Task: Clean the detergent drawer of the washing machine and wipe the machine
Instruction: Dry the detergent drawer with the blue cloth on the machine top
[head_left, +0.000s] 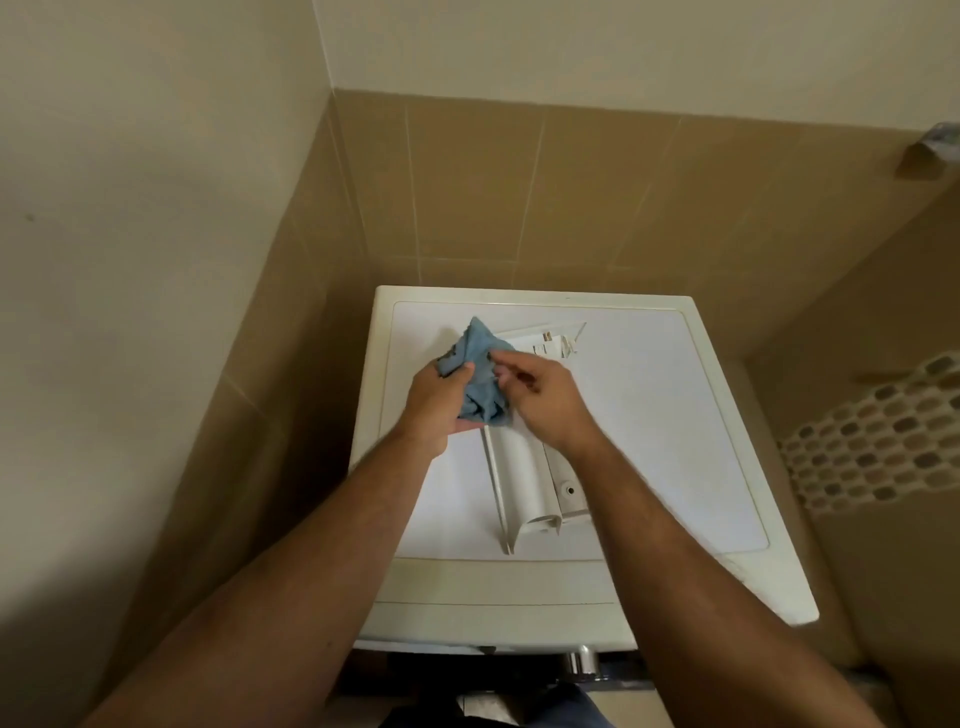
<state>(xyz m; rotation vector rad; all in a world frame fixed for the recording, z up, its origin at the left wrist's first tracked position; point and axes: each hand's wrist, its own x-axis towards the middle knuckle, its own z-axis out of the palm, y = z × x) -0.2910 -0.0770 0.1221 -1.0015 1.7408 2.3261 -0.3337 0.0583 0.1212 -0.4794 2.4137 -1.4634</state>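
A white washing machine (649, 415) fills the middle of the head view, seen from above. On its flat top lies the removed white detergent drawer (524, 478), with its curved front panel nearest me and its compartments pointing away. My left hand (436, 402) grips a crumpled blue cloth (480, 374) just above the drawer's far half. My right hand (540, 400) pinches an edge of the same cloth with thumb and fingertips. The cloth and both hands hide the drawer's middle.
Tan tiled walls close in behind and to the left of the machine. A mosaic tile strip (872, 441) runs along the right wall. A chrome knob (582, 662) shows below the machine's front edge.
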